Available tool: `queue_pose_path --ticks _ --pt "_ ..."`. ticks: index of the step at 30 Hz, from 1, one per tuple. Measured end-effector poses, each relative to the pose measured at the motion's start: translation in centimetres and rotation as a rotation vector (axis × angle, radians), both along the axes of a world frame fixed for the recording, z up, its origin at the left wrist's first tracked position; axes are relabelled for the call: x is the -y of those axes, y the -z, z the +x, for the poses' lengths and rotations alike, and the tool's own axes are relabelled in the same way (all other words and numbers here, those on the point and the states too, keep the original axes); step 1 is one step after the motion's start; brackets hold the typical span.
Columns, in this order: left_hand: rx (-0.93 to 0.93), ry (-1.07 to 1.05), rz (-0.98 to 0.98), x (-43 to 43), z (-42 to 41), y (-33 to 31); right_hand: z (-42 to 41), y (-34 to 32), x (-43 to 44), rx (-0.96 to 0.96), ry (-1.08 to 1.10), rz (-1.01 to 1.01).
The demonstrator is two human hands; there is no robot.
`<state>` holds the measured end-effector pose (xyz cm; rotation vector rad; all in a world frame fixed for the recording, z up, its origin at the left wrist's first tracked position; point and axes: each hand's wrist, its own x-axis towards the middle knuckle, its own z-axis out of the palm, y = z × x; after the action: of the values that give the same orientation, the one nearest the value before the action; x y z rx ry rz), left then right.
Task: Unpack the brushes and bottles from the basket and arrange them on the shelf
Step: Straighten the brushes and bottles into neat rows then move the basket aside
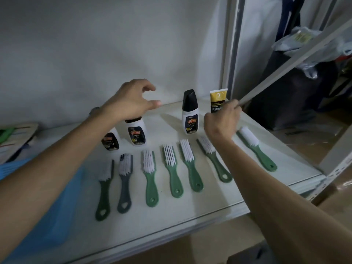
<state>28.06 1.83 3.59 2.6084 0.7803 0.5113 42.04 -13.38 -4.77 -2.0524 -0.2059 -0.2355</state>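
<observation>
Your hands hover over a white shelf already lined with brushes and bottles.

Seven brushes run in a row across the middle of the frame, bristles pointing away from you: a dark green one at the left end, a grey one beside it, then five green ones, the last at mid right. Behind them stand three white bottles with black caps, two under your left wrist and one right of centre. Your left hand hangs above the bottles, fingers spread and curled, holding nothing. Your right hand is closed around the base of a gold-and-black tube standing at the back of the shelf, upper right of centre. A blue basket sits at lower left.
</observation>
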Motion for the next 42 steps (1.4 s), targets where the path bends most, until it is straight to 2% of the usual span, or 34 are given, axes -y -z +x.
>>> queue_pose_path --ticks 3,4,7,9,13,20,33,42 --pt "0.23 -0.235 0.045 -1.7 -5.2 0.0 -3.5 -0.8 -2.3 0.159 -0.356 -0.09" --pt "0.235 -0.329 0.02 -2.4 -6.7 0.3 -4.8 -0.8 -3.3 0.203 -0.5 -0.161" --pt "0.025 -0.495 -0.141 -4.0 -9.7 1.7 -8.5 0.1 -6.3 0.143 -0.798 -0.278" --pt "0.017 -0.485 -0.204 -4.8 -10.5 2.8 -10.2 0.6 -7.9 0.049 -0.856 -0.29" --pt "0.098 -0.492 -0.255 -5.9 -10.8 4.7 -12.4 0.7 -10.9 -0.073 -0.79 -0.223" --pt "0.156 -0.597 -0.3 -4.8 -8.6 6.2 -14.3 1.5 -13.6 -0.075 -0.53 -0.203" --pt "0.179 -0.608 -0.271 -3.4 -7.3 7.4 -11.6 1.7 -12.5 -0.056 -0.479 -0.184" --pt "0.208 -0.628 -0.239 -2.7 -5.6 7.9 -10.1 2.0 -10.9 -0.057 -0.45 -0.243"
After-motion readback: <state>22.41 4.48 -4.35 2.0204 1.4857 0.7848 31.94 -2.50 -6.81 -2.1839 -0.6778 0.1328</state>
